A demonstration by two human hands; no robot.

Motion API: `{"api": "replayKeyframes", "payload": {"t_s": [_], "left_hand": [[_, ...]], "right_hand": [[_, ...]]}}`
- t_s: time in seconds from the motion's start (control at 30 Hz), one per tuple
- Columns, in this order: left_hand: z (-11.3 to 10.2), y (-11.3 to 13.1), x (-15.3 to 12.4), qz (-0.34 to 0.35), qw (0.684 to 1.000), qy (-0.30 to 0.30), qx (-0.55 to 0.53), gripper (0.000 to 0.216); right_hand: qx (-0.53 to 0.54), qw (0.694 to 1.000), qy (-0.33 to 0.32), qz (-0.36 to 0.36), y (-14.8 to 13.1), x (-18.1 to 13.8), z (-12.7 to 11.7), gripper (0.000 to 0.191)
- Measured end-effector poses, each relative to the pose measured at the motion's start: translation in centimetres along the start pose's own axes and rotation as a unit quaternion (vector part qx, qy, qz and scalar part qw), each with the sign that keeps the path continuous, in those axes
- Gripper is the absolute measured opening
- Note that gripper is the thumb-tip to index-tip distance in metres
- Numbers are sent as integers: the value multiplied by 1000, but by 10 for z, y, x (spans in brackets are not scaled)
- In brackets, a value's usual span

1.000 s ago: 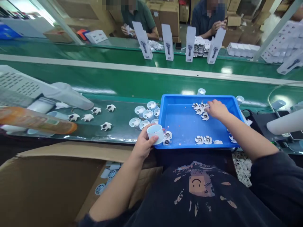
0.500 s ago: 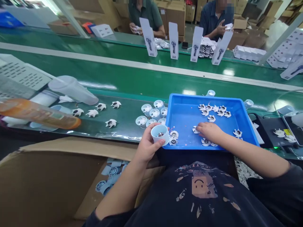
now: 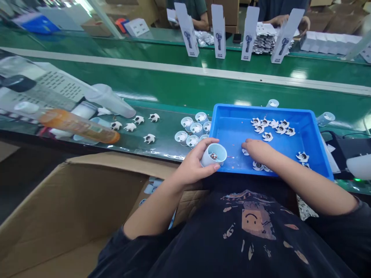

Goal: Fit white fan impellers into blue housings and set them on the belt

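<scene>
My left hand (image 3: 194,164) is closed round a small white cylinder housing (image 3: 213,154) with a dark part inside, tilted toward the blue tray (image 3: 307,116). My right hand (image 3: 257,150) rests inside the tray near its front wall, fingers curled over a white fan impeller (image 3: 245,152). More white impellers (image 3: 271,125) lie at the back of the tray, and a few others (image 3: 302,156) at the right. A cluster of white cylinder housings (image 3: 193,129) stands on the bench just left of the tray.
Loose impellers (image 3: 136,123) lie on the bench at left, beside an orange bottle (image 3: 78,125) and a lying plastic cup (image 3: 110,101). An open cardboard box (image 3: 72,200) sits below the bench. Beyond the green conveyor (image 3: 174,87), upright product boxes (image 3: 218,25) stand before two people.
My right hand came from the tray's back to its front and now sits over an impeller. My left hand tilted the housing toward the tray. The view shifted.
</scene>
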State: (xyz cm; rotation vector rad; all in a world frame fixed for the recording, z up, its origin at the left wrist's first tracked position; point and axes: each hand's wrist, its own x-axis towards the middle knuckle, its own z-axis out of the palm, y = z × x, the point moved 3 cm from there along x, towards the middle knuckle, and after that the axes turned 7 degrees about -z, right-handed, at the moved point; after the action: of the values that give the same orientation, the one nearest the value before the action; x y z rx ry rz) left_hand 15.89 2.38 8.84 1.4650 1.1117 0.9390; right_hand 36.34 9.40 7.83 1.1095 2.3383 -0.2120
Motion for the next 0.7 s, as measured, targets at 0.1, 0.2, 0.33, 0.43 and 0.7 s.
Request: {"api": "replayKeyframes", "payload": {"t_s": [0.1, 0.2, 0.33, 0.43, 0.7], "left_hand": [[6, -5, 5, -52, 992, -49, -100, 70], [13, -8, 11, -71, 994, -38, -77, 67], [24, -2, 13, -26, 996, -62, 64, 62], [31, 0, 10, -10, 981, -96, 169, 60], [31, 3, 4, -3, 971, -51, 235, 58]], "right_hand": [[0, 1000, 4, -11, 8, 0, 2, 25], [5, 1000, 1, 1, 12, 2, 5, 22], [18, 999, 6, 43, 10, 2, 6, 25], [35, 997, 7, 71, 3, 0, 5, 25], [131, 983, 103, 75, -9, -6, -6, 24]]}}
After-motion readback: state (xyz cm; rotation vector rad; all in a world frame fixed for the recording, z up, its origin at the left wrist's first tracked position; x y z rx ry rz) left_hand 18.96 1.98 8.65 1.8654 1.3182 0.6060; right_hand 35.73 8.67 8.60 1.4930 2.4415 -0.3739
